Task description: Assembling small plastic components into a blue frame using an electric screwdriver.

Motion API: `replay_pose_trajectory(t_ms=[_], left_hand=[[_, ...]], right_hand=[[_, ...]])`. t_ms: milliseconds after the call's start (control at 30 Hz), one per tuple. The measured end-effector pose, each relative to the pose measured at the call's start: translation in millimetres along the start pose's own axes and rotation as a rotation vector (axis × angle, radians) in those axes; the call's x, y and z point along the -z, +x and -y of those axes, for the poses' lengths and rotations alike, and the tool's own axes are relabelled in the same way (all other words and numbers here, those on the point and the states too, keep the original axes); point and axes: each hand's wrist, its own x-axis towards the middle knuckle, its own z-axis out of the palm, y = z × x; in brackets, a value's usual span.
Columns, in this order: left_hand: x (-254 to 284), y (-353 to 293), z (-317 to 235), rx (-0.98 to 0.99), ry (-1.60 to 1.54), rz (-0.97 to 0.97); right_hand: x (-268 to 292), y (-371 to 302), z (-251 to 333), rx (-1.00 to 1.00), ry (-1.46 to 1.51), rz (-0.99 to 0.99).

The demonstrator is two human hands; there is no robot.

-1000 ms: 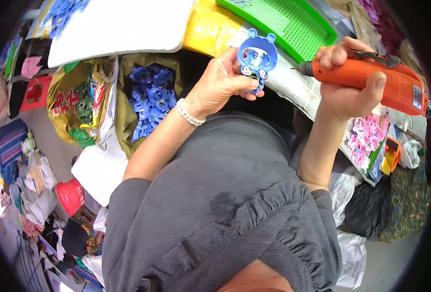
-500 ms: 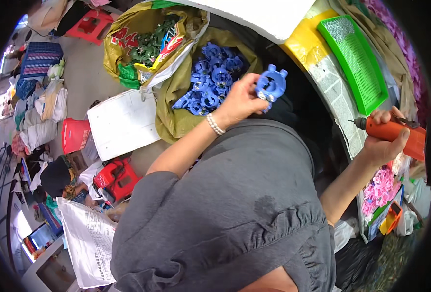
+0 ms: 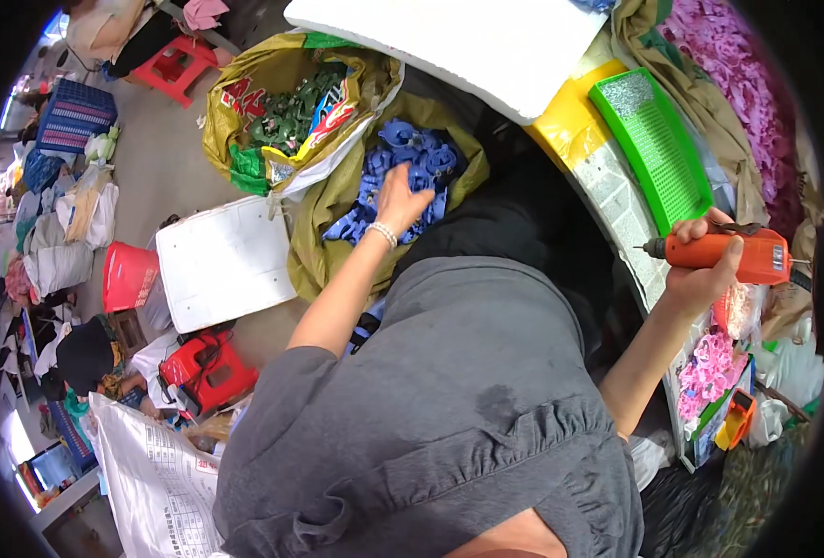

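Left hand [image 3: 401, 200] reaches down into an olive sack [image 3: 323, 232] on the floor, fingers spread apart, palm over the heap of blue plastic parts [image 3: 412, 167]. Fingertips touch the top pieces; nothing is gripped yet. Right hand [image 3: 705, 270] is raised at the desk side, fingers clamped round the body of an orange electric screwdriver [image 3: 723, 256], bit pointing left over the pale desk edge [image 3: 616, 209].

Step in hand, as judged: dealing with a part at the sack while the driver waits idle. The next move likely calls for closing the fingers on a single blue piece — they lie tangled, so one may drag a neighbour — and bringing it up to the driver's bit.

Edges and room:
- The sack mouth is wide and slack; its folded rim lies just beside the wrist and does not seem to block it.
- A second yellow sack of green parts [image 3: 295, 112] touches the olive sack at upper left.
- A white foam slab [image 3: 449, 42] overhangs just beyond the sacks — this limits reach further forward.
- A green perforated tray [image 3: 658, 153] on a yellow sheet [image 3: 570, 121] lies near the bit tip, apart from it.
- A white board [image 3: 221, 260] lies on the floor just beside the sack.
- The path from sack to desk runs over the person's lap, unobstructed.
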Motion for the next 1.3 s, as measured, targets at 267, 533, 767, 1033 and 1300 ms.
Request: replay_pose_trajectory(t_ms=[267,533,767,1033,1300], left_hand=[[2,-10,-37,-0.195,-0.085,-0.047],[62,24,-131,-0.422,-0.555,-0.272],[146,155,-183,-0.547,-0.181,-0.599],[230,318,-195,-0.559,0.452,-0.563],[236,336,-200,-0.394,0.585,-0.248]], right_hand=[[3,-1,1,0.037,0.001,-0.037],[11,6,-3,0.02,-0.001,-0.053],[19,19,-5,-0.019,0.02,-0.018],[8,27,-2,0.059,-0.009,-0.117],[6,28,-7,-0.008,0.03,-0.038]])
